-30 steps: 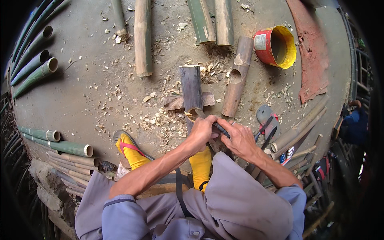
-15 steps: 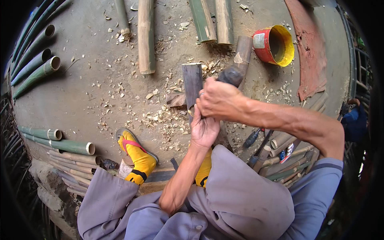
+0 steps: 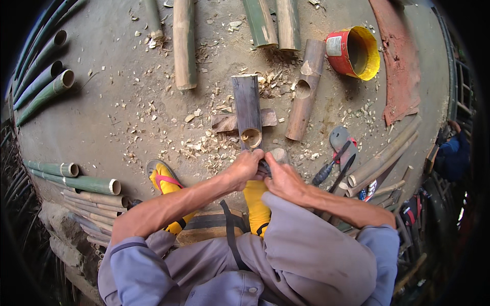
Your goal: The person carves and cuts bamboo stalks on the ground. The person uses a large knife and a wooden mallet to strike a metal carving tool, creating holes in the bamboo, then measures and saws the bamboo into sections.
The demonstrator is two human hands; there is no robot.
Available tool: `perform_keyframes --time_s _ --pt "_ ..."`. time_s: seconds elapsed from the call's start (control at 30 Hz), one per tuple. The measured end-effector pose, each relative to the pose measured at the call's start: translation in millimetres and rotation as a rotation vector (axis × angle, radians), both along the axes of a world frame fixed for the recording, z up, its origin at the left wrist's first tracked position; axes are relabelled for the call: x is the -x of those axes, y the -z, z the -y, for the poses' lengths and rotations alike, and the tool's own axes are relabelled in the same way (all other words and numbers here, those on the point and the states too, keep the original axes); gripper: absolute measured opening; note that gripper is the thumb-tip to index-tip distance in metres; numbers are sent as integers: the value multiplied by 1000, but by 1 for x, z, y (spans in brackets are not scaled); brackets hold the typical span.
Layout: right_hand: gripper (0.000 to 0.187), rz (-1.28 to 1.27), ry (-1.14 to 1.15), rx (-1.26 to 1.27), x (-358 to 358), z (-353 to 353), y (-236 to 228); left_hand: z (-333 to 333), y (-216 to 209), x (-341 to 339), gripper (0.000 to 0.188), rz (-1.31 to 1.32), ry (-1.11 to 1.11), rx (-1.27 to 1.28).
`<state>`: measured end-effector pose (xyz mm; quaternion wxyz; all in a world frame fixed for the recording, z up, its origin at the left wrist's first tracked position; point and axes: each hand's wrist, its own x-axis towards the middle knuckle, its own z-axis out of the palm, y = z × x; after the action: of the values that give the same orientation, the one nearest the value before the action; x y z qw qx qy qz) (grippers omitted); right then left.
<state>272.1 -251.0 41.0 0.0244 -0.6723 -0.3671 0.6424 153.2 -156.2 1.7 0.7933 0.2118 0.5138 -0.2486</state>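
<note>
A dark bamboo tube [image 3: 246, 102] lies across a flat wooden block [image 3: 224, 122], pointing away from me. Near its closer end is a carved oval hole [image 3: 251, 137] with a pale rim and a curled shaving in it. Just below the hole, my left hand [image 3: 246, 169] is closed, and what it grips is hidden. My right hand [image 3: 287, 181] meets it with fingers closed around a dark, handle-like piece [image 3: 264, 167]; its far part is covered. My yellow-socked foot [image 3: 256, 199] is under the hands.
A brown bamboo tube [image 3: 306, 97] with a cut hole lies right of the work, near a red and yellow bucket [image 3: 352, 53]. Dark-handled tools [image 3: 322, 175] and a loose sandal [image 3: 341, 140] lie at right. Bamboo poles [image 3: 184, 46] and scattered shavings surround the work.
Both hands have drawn nearer to me, uncovering the hole in the dark tube. My right hand came down from above the tube with the dark handle; my left hand turned knuckles up.
</note>
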Motion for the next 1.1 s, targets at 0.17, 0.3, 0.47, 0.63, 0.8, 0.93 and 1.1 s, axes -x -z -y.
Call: perform_keyframes --time_s 0.17,0.3,0.47,0.63,0.8,0.93,1.1 --pt "62 202 61 -141 17 24 6 3 5 0 31 -9 34 -147" --pt "57 446 -151 -368 -30 -2 -8 10 5 -26 34 148 -57 -281" --pt "44 548 -793 -494 -61 -56 -17 30 6 -26 33 334 -922 96" --pt "19 657 -1451 -719 -32 -126 -24 34 14 -20 38 542 -1504 503" --pt "19 663 -1108 -736 -45 -105 -7 27 18 -21 35 338 -1339 405" --pt "33 548 -268 -437 -36 -25 -20 5 4 -28 33 182 -380 -92" --pt "36 564 -584 -302 -39 -65 -38 10 13 -10 39 311 -742 138"
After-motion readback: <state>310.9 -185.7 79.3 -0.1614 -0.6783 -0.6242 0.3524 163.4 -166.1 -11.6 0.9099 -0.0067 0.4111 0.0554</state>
